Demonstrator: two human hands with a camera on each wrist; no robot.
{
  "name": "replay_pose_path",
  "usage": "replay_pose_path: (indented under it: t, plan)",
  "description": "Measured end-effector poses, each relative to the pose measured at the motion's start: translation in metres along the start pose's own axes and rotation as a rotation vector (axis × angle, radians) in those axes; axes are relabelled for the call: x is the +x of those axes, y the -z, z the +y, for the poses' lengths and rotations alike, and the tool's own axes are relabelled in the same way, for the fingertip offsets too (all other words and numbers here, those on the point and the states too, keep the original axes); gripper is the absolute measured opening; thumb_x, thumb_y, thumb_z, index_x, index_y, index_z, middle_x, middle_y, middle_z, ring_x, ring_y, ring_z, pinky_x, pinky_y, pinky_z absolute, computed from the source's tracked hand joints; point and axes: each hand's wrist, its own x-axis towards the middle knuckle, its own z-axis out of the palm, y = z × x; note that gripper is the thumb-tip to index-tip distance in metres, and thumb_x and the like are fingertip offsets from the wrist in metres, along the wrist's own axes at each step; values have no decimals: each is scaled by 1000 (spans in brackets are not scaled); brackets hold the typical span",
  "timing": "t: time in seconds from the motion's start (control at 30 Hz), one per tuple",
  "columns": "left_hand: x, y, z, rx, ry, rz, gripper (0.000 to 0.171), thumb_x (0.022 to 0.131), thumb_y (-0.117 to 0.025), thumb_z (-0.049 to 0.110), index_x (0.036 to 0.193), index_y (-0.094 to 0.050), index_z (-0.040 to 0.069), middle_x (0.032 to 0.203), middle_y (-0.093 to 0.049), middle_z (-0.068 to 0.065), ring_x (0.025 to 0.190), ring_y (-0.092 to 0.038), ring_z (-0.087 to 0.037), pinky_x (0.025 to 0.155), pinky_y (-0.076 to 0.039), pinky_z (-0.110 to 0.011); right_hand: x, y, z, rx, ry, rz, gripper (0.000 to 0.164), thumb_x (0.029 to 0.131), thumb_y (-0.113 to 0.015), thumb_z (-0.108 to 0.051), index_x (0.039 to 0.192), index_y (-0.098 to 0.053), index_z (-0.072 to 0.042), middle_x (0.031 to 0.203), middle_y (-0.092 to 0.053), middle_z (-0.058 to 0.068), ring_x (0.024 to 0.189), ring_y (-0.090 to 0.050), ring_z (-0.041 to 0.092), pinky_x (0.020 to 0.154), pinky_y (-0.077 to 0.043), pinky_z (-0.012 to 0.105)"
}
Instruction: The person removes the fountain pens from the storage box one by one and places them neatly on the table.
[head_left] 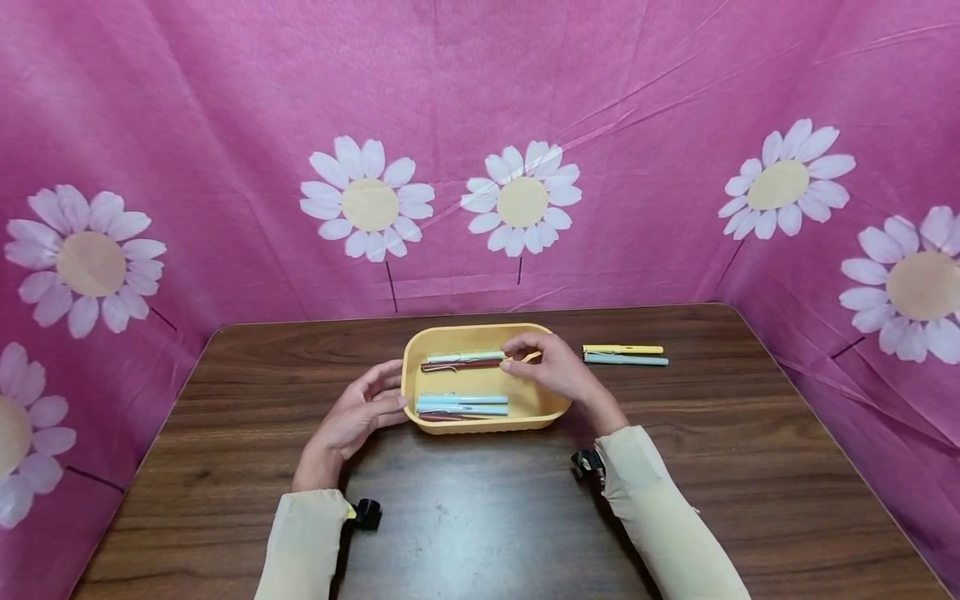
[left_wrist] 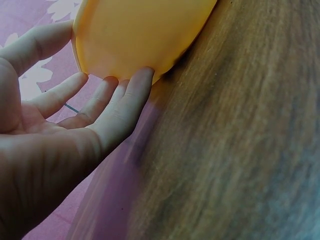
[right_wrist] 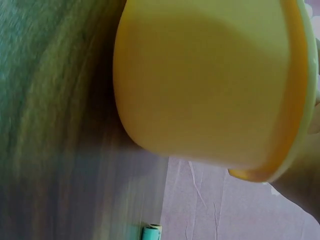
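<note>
A yellow plastic basket sits on the table with several capped pens inside. My left hand is at its left end, relaxed fingers touching the outer wall and the thumb near the rim; the left wrist view shows these fingertips against the basket. My right hand reaches in over the right rim. Its thumb and index finger pinch the right end of a dark red pen, beside a pale green pen. Nearer the front wall lie light blue pens and another dark red pen. The basket wall hides most of my right hand in the right wrist view.
Right of the basket, a yellow pen and a light teal pen lie side by side on the brown wooden table. A pink cloth with white flowers hangs behind and at both sides.
</note>
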Motion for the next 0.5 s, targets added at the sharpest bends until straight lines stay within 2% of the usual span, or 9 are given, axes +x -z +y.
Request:
replay_pose_path:
  t: [0.17, 0.4, 0.5]
  plan:
    - [0, 0, -1, -3, 2, 3, 68, 94, -57, -10, 155, -27, -4, 147, -34, -36, 110, -64, -22, 91, -58, -40, 3, -7, 3, 9, 38, -36, 24, 90, -76, -6, 109, -70, 8, 102, -71, 17, 92, -62, 22, 83, -54, 40]
    - [-1, 0, 0, -8, 0, 3, 69, 93, -56, -11, 155, -27, -4, 147, -34, -36, 108, -64, -21, 91, -59, -39, 5, -21, 1, -11, -7, -77, 27, 89, -78, -11, 110, -71, 5, 103, -71, 13, 92, -63, 21, 84, -55, 41]
    - [-1, 0, 0, -4, -1, -1, 69, 94, -57, -10, 155, -26, -5, 147, -34, -37, 109, -64, -21, 91, -58, -39, 6, -26, 0, -21, -23, -104, 29, 90, -77, -15, 111, -71, 4, 108, -71, 15, 93, -63, 20, 84, -55, 37]
